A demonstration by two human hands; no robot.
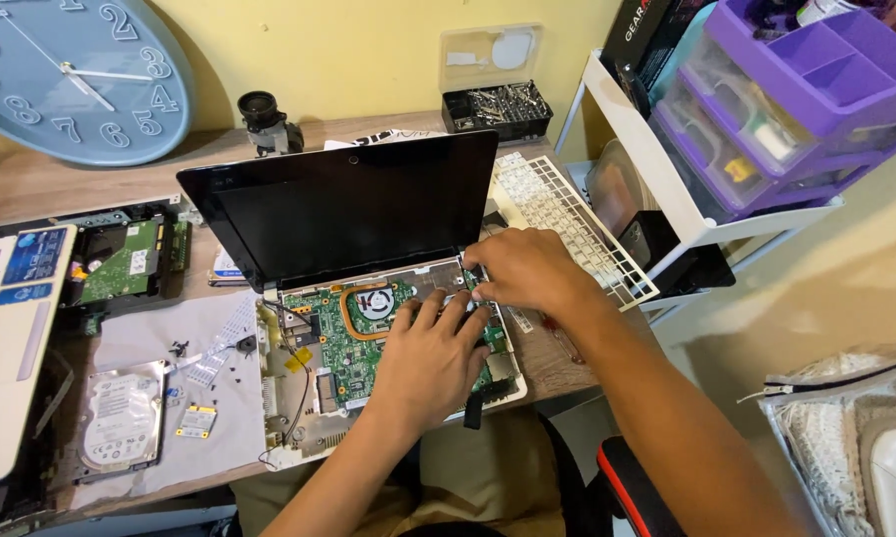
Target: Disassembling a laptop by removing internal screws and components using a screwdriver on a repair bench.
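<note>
Both hands are pressed onto the opened laptop's circuit board [353,338] at the desk's [30,184] front edge: left hand [430,358] spread flat to steady it, right hand [527,268] pinching something unseen at its rear corner.

Wooden desk [30,184] laden with computer parts.
An opened laptop [348,259], detached keyboard [567,224], hard drive [120,418], screwdriver bit case [497,107] and wall clock [70,75] are carried on it.

You are at a home repair bench: wooden desk [30,184] against a yellow wall, opened laptop [368,298], loose hard drive [120,418], screwdriver-bit case [497,107], purple parts drawers [796,89].
</note>
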